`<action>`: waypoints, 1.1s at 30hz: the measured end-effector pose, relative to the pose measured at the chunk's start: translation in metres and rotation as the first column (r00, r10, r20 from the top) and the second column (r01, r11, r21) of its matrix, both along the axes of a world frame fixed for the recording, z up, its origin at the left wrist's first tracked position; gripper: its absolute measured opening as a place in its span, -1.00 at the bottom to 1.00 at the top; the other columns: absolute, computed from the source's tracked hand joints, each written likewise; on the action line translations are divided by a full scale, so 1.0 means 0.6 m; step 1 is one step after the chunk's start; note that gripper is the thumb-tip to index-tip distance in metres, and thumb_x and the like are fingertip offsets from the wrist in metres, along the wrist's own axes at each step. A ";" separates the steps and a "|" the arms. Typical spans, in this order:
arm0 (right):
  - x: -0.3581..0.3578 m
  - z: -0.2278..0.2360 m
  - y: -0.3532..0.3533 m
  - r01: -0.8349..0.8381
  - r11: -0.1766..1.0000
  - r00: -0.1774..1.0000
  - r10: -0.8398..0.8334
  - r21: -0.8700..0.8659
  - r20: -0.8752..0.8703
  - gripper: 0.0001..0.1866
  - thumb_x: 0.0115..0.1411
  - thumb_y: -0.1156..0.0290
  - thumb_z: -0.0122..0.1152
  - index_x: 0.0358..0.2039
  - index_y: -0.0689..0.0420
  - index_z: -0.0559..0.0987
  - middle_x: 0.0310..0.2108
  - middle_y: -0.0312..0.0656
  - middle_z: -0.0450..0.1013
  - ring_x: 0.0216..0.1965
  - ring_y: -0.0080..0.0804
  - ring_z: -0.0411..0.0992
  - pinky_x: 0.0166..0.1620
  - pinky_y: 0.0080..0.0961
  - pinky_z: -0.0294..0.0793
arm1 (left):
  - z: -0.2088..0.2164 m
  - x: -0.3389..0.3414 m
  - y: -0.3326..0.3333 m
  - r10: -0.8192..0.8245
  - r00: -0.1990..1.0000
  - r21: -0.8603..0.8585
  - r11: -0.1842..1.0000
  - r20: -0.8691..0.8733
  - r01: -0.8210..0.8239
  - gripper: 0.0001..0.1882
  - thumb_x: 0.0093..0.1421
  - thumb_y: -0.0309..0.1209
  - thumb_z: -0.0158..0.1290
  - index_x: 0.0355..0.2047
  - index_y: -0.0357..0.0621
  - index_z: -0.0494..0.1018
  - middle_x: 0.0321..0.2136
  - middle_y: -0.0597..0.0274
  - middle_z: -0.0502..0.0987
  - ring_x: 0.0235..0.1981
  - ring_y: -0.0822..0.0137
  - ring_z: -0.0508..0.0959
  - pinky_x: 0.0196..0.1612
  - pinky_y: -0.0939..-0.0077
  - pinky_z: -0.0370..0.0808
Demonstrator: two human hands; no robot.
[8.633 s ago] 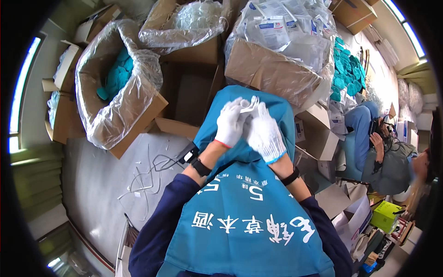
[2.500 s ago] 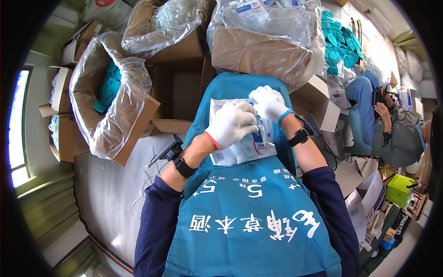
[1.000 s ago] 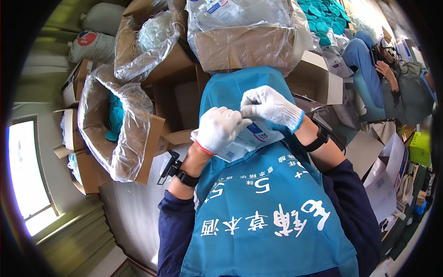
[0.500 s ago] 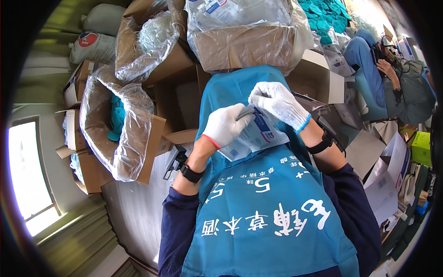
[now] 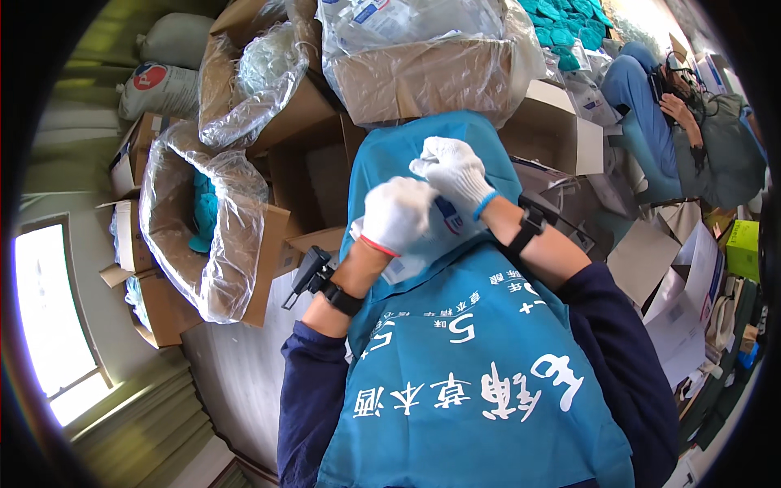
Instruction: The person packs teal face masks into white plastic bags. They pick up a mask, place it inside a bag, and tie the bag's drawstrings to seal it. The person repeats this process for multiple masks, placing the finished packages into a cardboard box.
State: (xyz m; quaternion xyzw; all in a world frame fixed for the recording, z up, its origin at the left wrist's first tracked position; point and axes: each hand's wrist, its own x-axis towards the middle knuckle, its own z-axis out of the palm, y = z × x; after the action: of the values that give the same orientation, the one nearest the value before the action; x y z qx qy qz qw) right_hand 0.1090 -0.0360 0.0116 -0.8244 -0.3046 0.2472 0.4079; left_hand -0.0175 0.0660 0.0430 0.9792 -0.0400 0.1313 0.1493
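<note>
A clear and white plastic bag (image 5: 447, 225) with blue and red print rests on the teal apron (image 5: 480, 358) over my lap. My left hand (image 5: 399, 213), in a white knitted glove with a red cuff, is closed at the bag's upper left edge, slightly blurred. My right hand (image 5: 457, 172), in the same kind of glove with a blue cuff, has its fingers curled together at the bag's upper right. Both hands cover the top of the bag, so the exact grip is hidden.
A plastic-lined carton (image 5: 423, 81) of packaged bags stands straight ahead. To the left, another lined carton (image 5: 256, 285) holds teal items (image 5: 205, 207). Open cartons (image 5: 561, 134) stand at the right. Beyond them a person (image 5: 651, 122) sits near piled teal pieces (image 5: 569, 24).
My hands have drawn closer together at the top of the bag, the right shifting left and slightly up. They now cover more of the bag's print.
</note>
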 end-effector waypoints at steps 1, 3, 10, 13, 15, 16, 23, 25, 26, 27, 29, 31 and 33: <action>0.004 -0.023 0.005 -0.003 0.999 0.999 0.001 -0.042 -0.044 -0.69 0.07 0.11 0.32 -0.46 0.12 0.58 -0.43 -0.03 0.55 -0.36 -0.01 0.51 -0.26 -0.20 0.49 | 0.006 -0.002 -0.015 -0.090 0.995 0.007 0.996 0.037 0.090 -0.97 0.05 -0.46 0.13 -0.52 -0.06 0.50 -0.55 0.20 0.52 -0.48 0.18 0.54 -0.44 0.30 0.48; 0.007 -0.067 0.007 -0.021 0.993 1.000 0.022 -0.120 0.010 -0.67 0.07 0.07 0.31 -0.42 0.11 0.63 -0.43 -0.06 0.58 -0.32 -0.06 0.54 -0.20 -0.22 0.53 | 0.028 -0.009 -0.034 -0.192 0.980 0.117 0.976 0.052 0.185 -0.95 -0.03 -0.44 0.12 -0.50 -0.04 0.48 -0.59 0.23 0.44 -0.50 0.25 0.50 -0.48 0.33 0.45; 0.024 -0.138 -0.029 0.126 0.988 0.859 -0.063 0.091 -0.509 -0.63 0.18 0.12 0.25 -0.27 0.22 0.65 -0.31 -0.03 0.61 -0.26 -0.23 0.59 -0.17 -0.30 0.53 | 0.082 -0.061 -0.012 0.252 0.868 -0.270 0.952 0.427 -0.144 -0.79 -0.09 -0.64 0.20 -0.38 -0.17 0.58 -0.53 0.23 0.56 -0.59 0.23 0.51 -0.52 0.42 0.45; 0.020 -0.137 -0.045 0.143 0.932 0.697 0.145 0.334 -0.702 -0.54 0.28 0.10 0.17 0.01 0.19 0.56 -0.03 -0.05 0.54 -0.06 -0.27 0.53 0.03 -0.29 0.48 | 0.077 -0.080 -0.010 0.445 0.774 -0.346 0.886 0.450 -0.308 -0.92 0.05 -0.63 0.21 -0.41 -0.33 0.55 -0.52 0.07 0.57 -0.54 0.15 0.55 -0.45 0.46 0.49; -0.005 -0.049 -0.062 0.347 0.819 0.314 0.357 0.456 -0.880 -0.44 0.29 0.09 0.16 0.18 0.18 0.41 0.13 -0.07 0.42 0.12 -0.30 0.41 0.18 -0.30 0.35 | 0.074 -0.086 0.000 0.550 0.701 -0.383 0.831 0.455 -0.403 -0.94 0.07 -0.62 0.21 -0.42 -0.34 0.55 -0.53 0.06 0.57 -0.54 0.15 0.54 -0.44 0.45 0.49; -0.016 -0.031 -0.069 0.469 0.753 0.105 0.471 0.461 -0.876 -0.37 0.30 0.09 0.16 0.26 0.18 0.34 0.21 -0.08 0.35 0.21 -0.31 0.35 0.26 -0.30 0.29 | 0.073 -0.086 0.004 0.590 0.665 -0.399 0.805 0.458 -0.440 -0.95 0.08 -0.62 0.21 -0.42 -0.35 0.56 -0.53 0.05 0.57 -0.54 0.14 0.54 -0.43 0.44 0.49; -0.059 0.006 -0.082 -0.046 0.835 0.630 0.450 0.549 -0.632 -0.39 0.15 0.50 0.33 0.22 0.23 0.37 0.17 -0.13 0.39 0.17 -0.45 0.33 0.23 -0.35 0.32 | 0.054 -0.072 -0.002 0.678 0.665 -0.618 0.677 0.313 -0.399 -0.86 0.26 -0.52 0.13 -0.36 -0.41 0.54 -0.48 0.03 0.54 -0.47 0.24 0.54 -0.33 0.48 0.47; -0.059 -0.006 -0.075 0.051 0.912 0.688 0.263 0.406 -0.676 -0.53 0.17 0.55 0.29 0.11 0.26 0.47 0.04 -0.15 0.50 0.04 -0.49 0.44 0.13 -0.41 0.43 | 0.061 -0.072 -0.009 0.614 0.764 -0.744 0.601 0.197 -0.291 -0.86 0.28 -0.51 0.10 -0.34 -0.38 0.55 -0.48 0.08 0.55 -0.43 0.31 0.54 -0.27 0.51 0.46; -0.057 -0.008 -0.075 0.058 0.910 0.734 0.239 0.410 -0.636 -0.57 0.17 0.54 0.30 0.07 0.26 0.50 -0.01 -0.16 0.53 -0.01 -0.49 0.46 0.09 -0.45 0.46 | 0.065 -0.076 -0.004 0.606 0.788 -0.822 0.503 0.114 -0.267 -0.85 0.29 -0.49 0.09 -0.33 -0.38 0.55 -0.47 0.12 0.54 -0.41 0.35 0.53 -0.25 0.53 0.45; -0.053 -0.010 -0.079 0.064 0.908 0.776 0.216 0.414 -0.593 -0.60 0.16 0.53 0.30 0.03 0.26 0.53 -0.06 -0.18 0.56 -0.06 -0.49 0.48 0.05 -0.48 0.48 | 0.068 -0.081 0.005 0.586 0.810 -0.886 0.393 0.034 -0.247 -0.83 0.30 -0.46 0.08 -0.33 -0.37 0.55 -0.46 0.16 0.54 -0.39 0.39 0.52 -0.24 0.54 0.44; -0.036 -0.006 -0.084 -0.041 0.931 0.864 0.216 0.363 -0.455 -0.67 0.16 0.48 0.33 -0.05 0.21 0.60 -0.12 -0.20 0.60 -0.11 -0.51 0.52 -0.02 -0.53 0.51 | 0.083 -0.081 0.018 0.544 0.838 -0.932 0.280 -0.041 -0.228 -0.78 0.33 -0.39 0.06 -0.30 -0.35 0.56 -0.40 0.30 0.53 -0.34 0.51 0.48 -0.19 0.60 0.40; -0.031 -0.018 -0.094 -0.103 0.945 0.918 0.210 0.310 -0.336 -0.70 0.15 0.46 0.33 -0.08 0.20 0.62 -0.14 -0.17 0.61 -0.14 -0.50 0.54 -0.05 -0.53 0.51 | 0.101 -0.083 0.037 0.493 0.858 -0.869 0.354 -0.141 -0.346 -0.82 0.30 -0.43 0.09 -0.29 -0.34 0.58 -0.38 0.30 0.54 -0.36 0.53 0.49 -0.22 0.63 0.42; -0.030 -0.019 -0.098 -0.148 0.912 0.953 0.235 0.383 -0.191 -0.75 0.14 0.44 0.32 -0.15 0.20 0.65 -0.20 -0.11 0.63 -0.19 -0.45 0.57 -0.10 -0.53 0.52 | 0.109 -0.081 0.047 0.445 0.871 -0.849 0.361 -0.207 -0.386 -0.84 0.28 -0.46 0.10 -0.27 -0.34 0.58 -0.39 0.31 0.56 -0.35 0.55 0.48 -0.24 0.64 0.42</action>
State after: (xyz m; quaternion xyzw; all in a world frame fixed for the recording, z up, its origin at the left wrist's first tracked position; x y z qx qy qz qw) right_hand 0.0909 -0.0948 0.0005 -0.6657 -0.3749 0.3206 0.5600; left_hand -0.0663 0.0940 0.1082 0.7380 0.2757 0.1947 0.5844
